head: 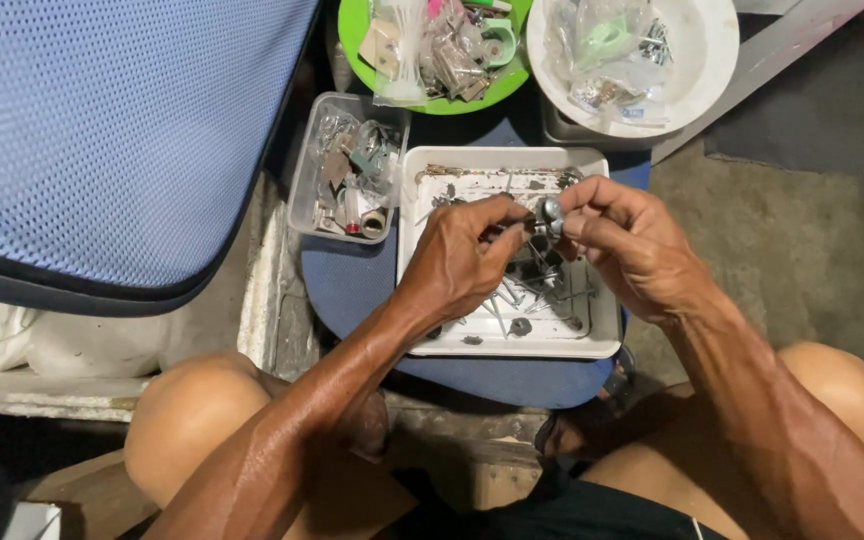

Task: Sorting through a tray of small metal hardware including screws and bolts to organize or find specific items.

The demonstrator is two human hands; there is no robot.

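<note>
Head view: both hands meet over the white tray point(607, 345). The left hand point(462, 262) pinches a thin screw point(512, 228); the right hand point(627, 240) pinches a small metal nut point(552, 211) at that grip. Stiff, light, probably slippery; best held by the edges. Below the grip, loose screws fill the tray; left of it, a clear box point(302, 200) holds fittings; beyond, two bowls hold bagged parts.

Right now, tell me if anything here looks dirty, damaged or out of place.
The white square tray is stained and grimy along its top edge, with nails and washers scattered loosely inside. Both hands, left hand and right hand, pinch a small metal piece. Nothing has spilled outside.
</note>
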